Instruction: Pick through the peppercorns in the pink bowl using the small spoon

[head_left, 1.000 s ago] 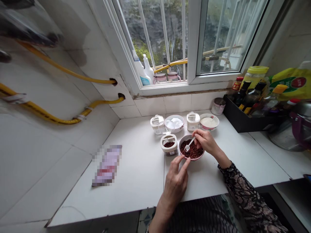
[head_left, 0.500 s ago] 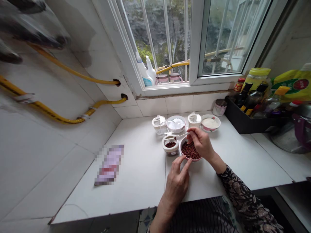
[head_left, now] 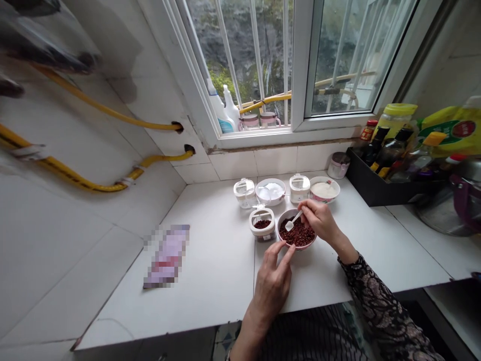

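My right hand pinches the handle of a small white spoon. The spoon's head is over a bowl of dark red peppercorn-like grains. My left hand has its fingertips at the bowl's near rim, holding it on the counter. Just left of the bowl stands a clear seasoning jar with a cream rim and its lid up, partly filled with the same grains.
Behind are two lidded jars, a bowl of white powder and a bowl of off-white grains. A black box of bottles stands right, beside a pot. A blurred purple packet lies left.
My right hand has drawn the spoon back from the jar to over the bowl, moving slightly right and down. My left hand stays at the bowl's rim.
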A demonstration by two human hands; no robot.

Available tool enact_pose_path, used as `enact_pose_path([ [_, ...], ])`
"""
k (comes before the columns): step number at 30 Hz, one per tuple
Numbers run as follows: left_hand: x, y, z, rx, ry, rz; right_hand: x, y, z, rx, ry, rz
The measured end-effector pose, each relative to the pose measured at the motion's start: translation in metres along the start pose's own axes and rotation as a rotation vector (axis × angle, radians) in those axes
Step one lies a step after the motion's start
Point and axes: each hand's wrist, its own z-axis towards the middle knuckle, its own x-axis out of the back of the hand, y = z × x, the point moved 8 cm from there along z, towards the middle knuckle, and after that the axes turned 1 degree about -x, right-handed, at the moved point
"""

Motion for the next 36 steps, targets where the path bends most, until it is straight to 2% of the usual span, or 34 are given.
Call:
enact_pose_path([
  [4,0.0,0.0,0.0,0.0,-0.003,0.005,-0.016,0.001,-0.002,-0.005,-0.094,-0.154],
  [8,0.0,-0.001,0.0,0.004,0.001,0.008,-0.027,0.003,-0.004,-0.067,-0.148,-0.078],
  [12,0.0,-0.001,0.0,0.008,-0.002,0.014,-0.019,0.014,-0.002,-0.178,-0.102,0.085],
  [15,0.0,-0.001,0.0,0.012,-0.004,0.016,-0.013,0.02,0.0,-0.202,-0.072,0.136],
  [36,0.0,-0.001,-0.001,0.018,0.004,0.0,-0.009,0.02,0.0,-0.176,-0.058,0.022],
])
